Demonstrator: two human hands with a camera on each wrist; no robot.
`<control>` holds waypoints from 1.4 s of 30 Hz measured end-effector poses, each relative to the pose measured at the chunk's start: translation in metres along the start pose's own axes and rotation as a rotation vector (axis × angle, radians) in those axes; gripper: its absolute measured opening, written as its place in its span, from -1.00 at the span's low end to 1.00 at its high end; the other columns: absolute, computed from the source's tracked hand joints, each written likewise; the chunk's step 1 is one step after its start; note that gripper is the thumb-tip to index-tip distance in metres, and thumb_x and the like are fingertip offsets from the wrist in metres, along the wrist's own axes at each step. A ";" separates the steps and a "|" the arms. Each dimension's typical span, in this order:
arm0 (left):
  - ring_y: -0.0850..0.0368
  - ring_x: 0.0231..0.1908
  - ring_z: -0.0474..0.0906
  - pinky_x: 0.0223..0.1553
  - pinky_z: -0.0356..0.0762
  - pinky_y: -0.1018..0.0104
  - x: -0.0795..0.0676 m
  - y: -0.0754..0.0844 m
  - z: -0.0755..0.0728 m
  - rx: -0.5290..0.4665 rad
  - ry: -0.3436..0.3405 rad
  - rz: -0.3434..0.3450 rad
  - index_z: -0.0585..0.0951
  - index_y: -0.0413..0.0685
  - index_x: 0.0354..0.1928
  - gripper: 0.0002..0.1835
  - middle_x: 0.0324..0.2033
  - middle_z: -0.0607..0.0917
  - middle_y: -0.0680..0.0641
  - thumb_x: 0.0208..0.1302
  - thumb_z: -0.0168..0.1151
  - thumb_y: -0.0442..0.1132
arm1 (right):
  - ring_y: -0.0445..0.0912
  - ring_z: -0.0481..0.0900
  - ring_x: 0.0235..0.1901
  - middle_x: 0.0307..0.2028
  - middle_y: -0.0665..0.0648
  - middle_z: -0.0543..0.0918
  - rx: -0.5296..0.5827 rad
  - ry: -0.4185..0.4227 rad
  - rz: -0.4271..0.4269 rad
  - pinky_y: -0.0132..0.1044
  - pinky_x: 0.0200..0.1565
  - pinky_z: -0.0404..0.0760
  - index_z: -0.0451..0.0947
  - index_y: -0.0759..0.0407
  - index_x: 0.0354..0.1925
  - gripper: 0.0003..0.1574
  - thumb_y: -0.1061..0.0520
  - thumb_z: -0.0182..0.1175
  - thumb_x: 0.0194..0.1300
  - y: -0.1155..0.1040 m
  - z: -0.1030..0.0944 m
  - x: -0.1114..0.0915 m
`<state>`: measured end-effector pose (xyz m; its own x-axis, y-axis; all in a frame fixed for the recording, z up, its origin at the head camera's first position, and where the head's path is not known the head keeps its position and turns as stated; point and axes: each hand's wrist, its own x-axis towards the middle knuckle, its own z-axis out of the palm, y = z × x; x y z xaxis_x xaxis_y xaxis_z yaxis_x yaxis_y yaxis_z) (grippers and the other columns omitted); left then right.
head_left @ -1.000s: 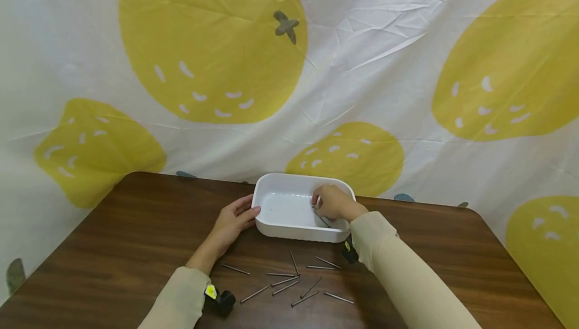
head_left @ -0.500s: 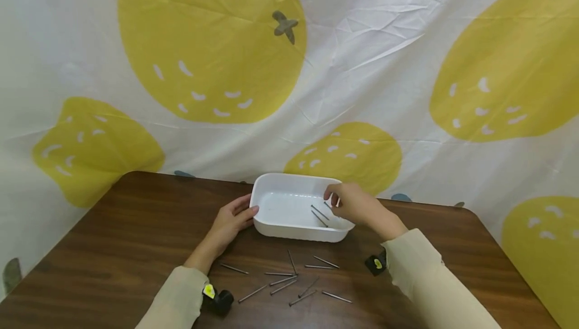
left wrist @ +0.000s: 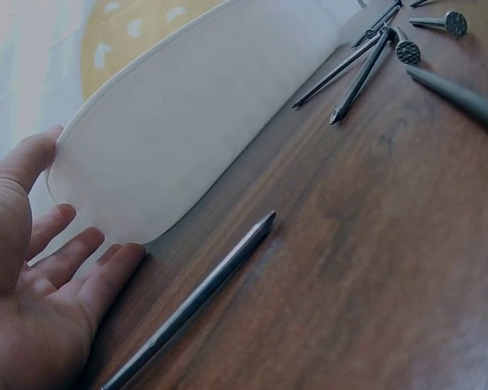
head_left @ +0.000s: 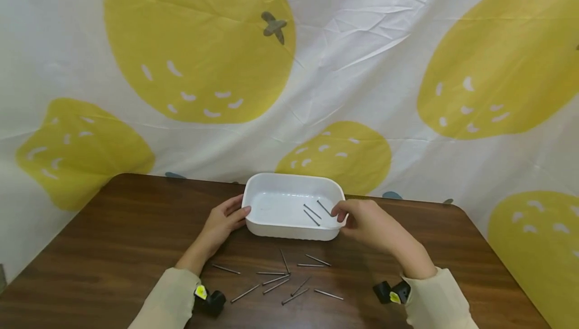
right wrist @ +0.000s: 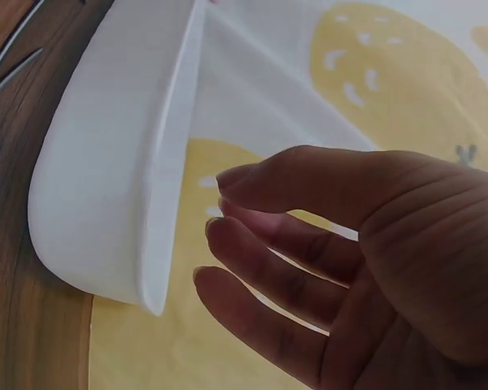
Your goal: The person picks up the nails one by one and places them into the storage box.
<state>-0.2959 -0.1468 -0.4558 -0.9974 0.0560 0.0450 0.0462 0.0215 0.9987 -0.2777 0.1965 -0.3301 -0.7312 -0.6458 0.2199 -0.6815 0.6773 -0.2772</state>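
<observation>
Fourteen nails [head_left: 328, 294], one dish [head_left: 289, 232]

A dark brown, wood-grained table [head_left: 135, 228] with rounded far corners carries a white rectangular dish [head_left: 289, 231] near its far edge. On the near side of the dish, loose metal nails [head_left: 245, 294] lie scattered on the wood, some crossing or touching, others apart.

cream sleeves [head_left: 165, 296], black wrist cameras [head_left: 216, 303] (yellow-tagged)
</observation>
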 end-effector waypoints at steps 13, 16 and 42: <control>-0.11 0.33 0.46 0.21 0.66 0.27 -0.001 0.000 -0.001 -0.004 0.014 -0.002 0.28 -0.24 0.49 -0.36 0.44 0.38 -0.34 0.49 0.19 -0.16 | -0.28 0.59 -0.33 -0.35 -0.03 0.70 0.169 -0.125 0.011 -0.38 -0.29 0.69 0.65 0.08 -0.17 -0.66 0.40 0.32 0.11 -0.005 0.005 -0.028; -0.11 0.33 0.46 0.19 0.66 0.31 -0.003 -0.001 -0.006 -0.003 0.023 -0.004 0.27 -0.25 0.50 -0.36 0.44 0.37 -0.34 0.49 0.18 -0.16 | -0.25 0.59 -0.34 -0.33 -0.01 0.70 0.178 -0.198 -0.006 -0.40 -0.30 0.66 0.65 0.09 -0.18 -0.64 0.42 0.27 0.07 -0.013 0.009 -0.023; -0.08 0.31 0.47 0.17 0.67 0.34 -0.004 0.001 -0.009 0.003 0.025 -0.009 0.27 -0.26 0.49 -0.36 0.44 0.37 -0.36 0.49 0.18 -0.17 | -0.35 0.42 -0.54 -0.53 -0.19 0.55 0.015 -0.415 -0.003 -0.45 -0.50 0.46 0.65 -0.03 -0.29 -0.62 0.33 0.43 -0.11 -0.042 0.051 -0.017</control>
<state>-0.2923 -0.1560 -0.4548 -0.9989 0.0304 0.0361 0.0369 0.0245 0.9990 -0.2349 0.1608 -0.3700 -0.6527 -0.7374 -0.1737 -0.6811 0.6716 -0.2918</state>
